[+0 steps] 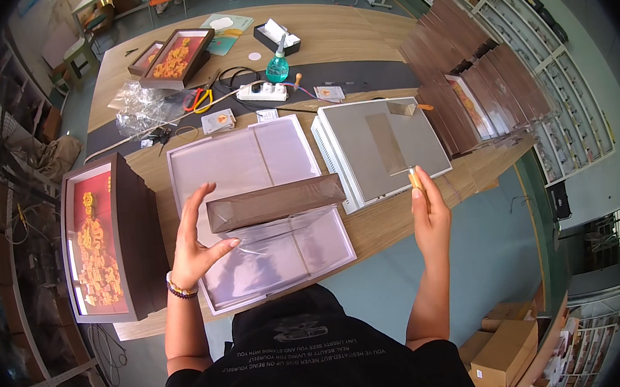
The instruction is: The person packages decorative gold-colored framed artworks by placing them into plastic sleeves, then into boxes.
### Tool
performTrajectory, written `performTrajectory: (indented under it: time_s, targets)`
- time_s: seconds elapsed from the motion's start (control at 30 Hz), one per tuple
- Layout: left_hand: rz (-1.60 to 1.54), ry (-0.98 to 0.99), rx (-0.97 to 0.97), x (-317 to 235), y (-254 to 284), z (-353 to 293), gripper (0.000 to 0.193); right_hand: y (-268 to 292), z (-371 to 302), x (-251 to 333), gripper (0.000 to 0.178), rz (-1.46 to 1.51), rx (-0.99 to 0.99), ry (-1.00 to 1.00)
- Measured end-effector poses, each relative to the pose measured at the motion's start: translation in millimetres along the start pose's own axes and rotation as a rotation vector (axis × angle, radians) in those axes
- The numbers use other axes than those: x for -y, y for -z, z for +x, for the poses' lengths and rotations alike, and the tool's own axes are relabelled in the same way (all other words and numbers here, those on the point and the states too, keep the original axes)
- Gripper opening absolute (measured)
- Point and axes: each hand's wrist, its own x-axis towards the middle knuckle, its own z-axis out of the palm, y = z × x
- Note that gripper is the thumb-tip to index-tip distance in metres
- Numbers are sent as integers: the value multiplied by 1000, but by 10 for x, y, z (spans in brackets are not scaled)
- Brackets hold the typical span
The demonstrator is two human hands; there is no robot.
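A dark brown frame, standing on its edge and wrapped in clear film, lies across a pale lilac padded board. Loose clear film trails from its near side. At the frame's left end my left hand is open, thumb and fingers spread apart with nothing between them. My right hand pinches a small tool with a yellow-orange handle and a thin pale tip pointing left. That hand is over the near right edge of a grey flat-topped machine, on which a brownish strip lies.
A framed red-and-gold picture stands at the left table edge. Brown frames are stacked at the right. Beyond the board are crumpled clear plastic, yellow-handled scissors, a white power strip and a green bottle.
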Motion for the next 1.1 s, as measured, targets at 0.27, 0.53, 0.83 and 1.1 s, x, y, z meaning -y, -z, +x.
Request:
performTrajectory:
  time_s: [0.27, 0.53, 0.83, 1.1]
  targets:
    - [754, -299, 418, -682, -491, 668, 67, -512, 272, -1839, 42, -312, 10, -240]
    - [835, -26, 622, -662, -646, 892, 49, -545, 230, -1840, 44, -567, 22, -15]
    - [378, 229, 275, -1360, -48, 729, 59, -1418, -1265, -1515, 43, 794, 1128, -402]
    - [-551, 101, -285, -908, 799, -450, 70, -1651, -717, -266, 71, 2043, 555, -321]
